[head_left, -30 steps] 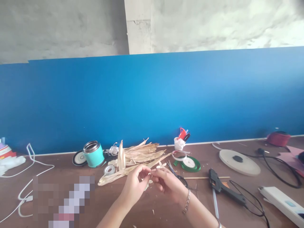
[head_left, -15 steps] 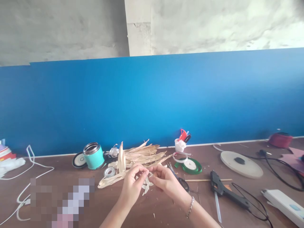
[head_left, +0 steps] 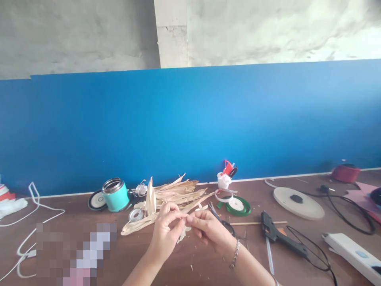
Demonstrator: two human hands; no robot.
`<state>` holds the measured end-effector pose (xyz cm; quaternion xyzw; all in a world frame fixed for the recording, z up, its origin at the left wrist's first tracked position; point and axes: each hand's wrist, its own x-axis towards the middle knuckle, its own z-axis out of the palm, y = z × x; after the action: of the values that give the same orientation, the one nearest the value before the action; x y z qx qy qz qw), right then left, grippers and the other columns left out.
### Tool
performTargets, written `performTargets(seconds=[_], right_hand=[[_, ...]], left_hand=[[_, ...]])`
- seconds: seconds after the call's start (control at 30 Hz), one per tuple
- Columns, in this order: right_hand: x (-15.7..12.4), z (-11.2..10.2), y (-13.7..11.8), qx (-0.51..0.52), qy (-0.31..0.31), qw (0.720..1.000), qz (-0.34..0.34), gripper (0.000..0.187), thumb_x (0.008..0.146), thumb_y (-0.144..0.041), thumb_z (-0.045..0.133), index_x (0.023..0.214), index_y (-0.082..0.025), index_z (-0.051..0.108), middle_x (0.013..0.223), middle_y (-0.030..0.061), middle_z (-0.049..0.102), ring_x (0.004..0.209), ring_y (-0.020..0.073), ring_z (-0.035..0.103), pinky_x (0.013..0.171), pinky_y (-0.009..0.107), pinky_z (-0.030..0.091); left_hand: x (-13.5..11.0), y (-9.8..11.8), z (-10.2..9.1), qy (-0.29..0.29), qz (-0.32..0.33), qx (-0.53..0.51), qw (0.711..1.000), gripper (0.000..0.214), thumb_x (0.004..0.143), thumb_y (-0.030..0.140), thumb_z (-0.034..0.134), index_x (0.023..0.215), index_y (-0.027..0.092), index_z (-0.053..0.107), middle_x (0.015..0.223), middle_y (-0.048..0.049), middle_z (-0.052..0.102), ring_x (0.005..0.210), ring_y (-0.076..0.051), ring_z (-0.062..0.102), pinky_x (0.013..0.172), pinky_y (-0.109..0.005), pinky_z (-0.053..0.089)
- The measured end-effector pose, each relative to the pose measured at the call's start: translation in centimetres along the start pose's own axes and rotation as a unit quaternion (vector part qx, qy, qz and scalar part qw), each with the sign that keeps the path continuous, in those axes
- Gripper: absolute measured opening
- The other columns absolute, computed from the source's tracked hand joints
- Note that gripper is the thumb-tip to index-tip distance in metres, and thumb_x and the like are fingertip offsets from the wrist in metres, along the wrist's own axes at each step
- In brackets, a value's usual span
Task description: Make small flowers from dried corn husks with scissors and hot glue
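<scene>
Two bare hands meet above the bench (head_left: 160, 264), each with thumb and forefinger pinched together: the left hand (head_left: 168, 230) and the right hand (head_left: 206, 228) grip one small pale scrap (head_left: 187, 219) between their fingertips. It sits in front of the corn husks and is so nearly covered that its long axis and pointing cannot be told. Just beneath, one pale husk strip (head_left: 181, 236) slants down toward the lower left; whether it is held or lies on the bench is unclear. The dried corn husks (head_left: 178, 194), too overlapped to count, run mostly left to right, with one leaf standing upright at their left end.

Half a second ago a small pale curl showed between the fingertips and more of the strip below; now the fingertips have drawn together and hide most of that. Some white petal-like bits (head_left: 201, 207) beside the right hand, covered then, have come into sight.

Around the hands are one turquoise jar (head_left: 115, 198), one clear tape roll (head_left: 131, 215), one green ribbon roll (head_left: 247, 208), one white cup (head_left: 223, 181), one glue gun (head_left: 281, 237) and one thin stick (head_left: 247, 223).
</scene>
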<state>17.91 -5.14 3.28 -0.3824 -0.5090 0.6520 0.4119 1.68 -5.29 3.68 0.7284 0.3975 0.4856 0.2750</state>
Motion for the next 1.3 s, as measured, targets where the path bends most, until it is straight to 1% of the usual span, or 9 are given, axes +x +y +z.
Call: performTargets(seconds=[0.1,0.17,0.3,0.47,0.6,0.83,1.0,1.13,1.3], right_hand=[[-0.1,0.0,-0.2,-0.029,0.020,0.999,0.000,0.038,0.074,-0.050,0.062,0.067,-0.013,0.059,0.042,-0.0062,0.049,0.028,0.0026,0.033,0.031,0.017,0.018],[-0.1,0.1,-0.3,-0.021,-0.001,1.000,0.011,0.039,0.076,-0.053,0.059,0.073,-0.013,0.059,0.046,-0.0046,0.055,0.029,0.0035,0.037,0.032,0.017,0.021],[-0.1,-0.1,-0.3,0.006,-0.039,0.999,0.009,0.041,0.075,-0.052,0.061,0.070,-0.012,0.061,0.056,-0.0009,0.060,0.035,0.0026,0.041,0.035,0.017,0.022],[0.0,-0.4,-0.1,0.056,-0.025,0.997,0.056,0.033,0.071,-0.042,0.067,0.060,-0.011,0.061,0.056,-0.0014,0.057,0.038,0.0024,0.042,0.035,0.017,0.016],[0.1,-0.2,0.0,0.080,-0.002,0.996,0.042,0.027,0.067,-0.037,0.071,0.067,-0.011,0.065,0.062,-0.0004,0.060,0.041,0.0021,0.044,0.037,0.016,0.021],[0.4,-0.7,0.2,0.081,0.049,0.995,0.025,0.026,0.064,-0.036,0.073,0.066,-0.012,0.061,0.059,-0.0020,0.059,0.041,0.0029,0.045,0.040,0.016,0.029],[0.3,-0.8,-0.2,-0.063,0.051,0.997,-0.017,0.030,0.070,-0.041,0.065,0.063,-0.013,0.060,0.056,-0.0006,0.059,0.041,0.0058,0.050,0.039,0.017,0.029],[0.2,-1.0,-0.7,-0.159,0.048,0.985,-0.037,0.028,0.075,-0.038,0.058,0.063,-0.012,0.061,0.045,-0.0039,0.051,0.038,0.0054,0.044,0.039,0.018,0.029],[0.1,-1.5,-1.0,-0.143,0.050,0.988,-0.038,0.029,0.073,-0.031,0.059,0.096,-0.014,0.058,0.057,-0.0043,0.059,0.042,0.0075,0.050,0.041,0.018,0.037]], left_hand=[[0.1,0.2,-0.1,-0.019,-0.033,-0.019,0.999,0.019,0.083,0.028,0.055,0.074,0.021,0.069,0.080,-0.0039,0.049,0.075,-0.016,0.054,0.068,-0.027,0.045],[0.2,0.2,0.0,-0.032,-0.029,-0.009,0.999,0.020,0.083,0.029,0.055,0.071,0.020,0.068,0.079,-0.0036,0.050,0.076,-0.016,0.054,0.072,-0.028,0.046],[0.1,-0.1,0.2,-0.010,0.010,0.034,0.999,0.016,0.082,0.025,0.056,0.072,0.021,0.067,0.082,-0.0036,0.050,0.081,-0.018,0.054,0.074,-0.031,0.047],[0.0,-0.1,0.0,-0.005,0.059,0.067,0.996,0.016,0.081,0.018,0.055,0.074,0.021,0.068,0.079,-0.0036,0.052,0.077,-0.017,0.055,0.068,-0.029,0.048],[0.0,0.2,-0.1,-0.005,0.111,0.117,0.987,0.018,0.081,0.015,0.053,0.072,0.021,0.067,0.075,-0.0029,0.053,0.074,-0.016,0.054,0.066,-0.028,0.046],[0.1,-0.3,-0.3,0.034,0.048,0.104,0.993,0.015,0.084,0.021,0.052,0.072,0.020,0.062,0.078,-0.0022,0.053,0.077,-0.016,0.055,0.070,-0.027,0.045],[0.2,-0.5,-0.4,0.050,0.017,0.095,0.994,0.016,0.083,0.026,0.053,0.071,0.020,0.060,0.079,-0.0024,0.054,0.079,-0.017,0.056,0.072,-0.027,0.045],[0.5,-0.6,-0.9,0.073,-0.007,0.092,0.993,0.018,0.083,0.031,0.054,0.070,0.020,0.060,0.083,-0.0036,0.056,0.083,-0.018,0.057,0.077,-0.030,0.045],[0.9,-1.0,-1.5,0.068,-0.018,0.111,0.991,0.022,0.083,0.033,0.052,0.069,0.020,0.060,0.084,-0.0051,0.059,0.087,-0.022,0.058,0.081,-0.036,0.046]])
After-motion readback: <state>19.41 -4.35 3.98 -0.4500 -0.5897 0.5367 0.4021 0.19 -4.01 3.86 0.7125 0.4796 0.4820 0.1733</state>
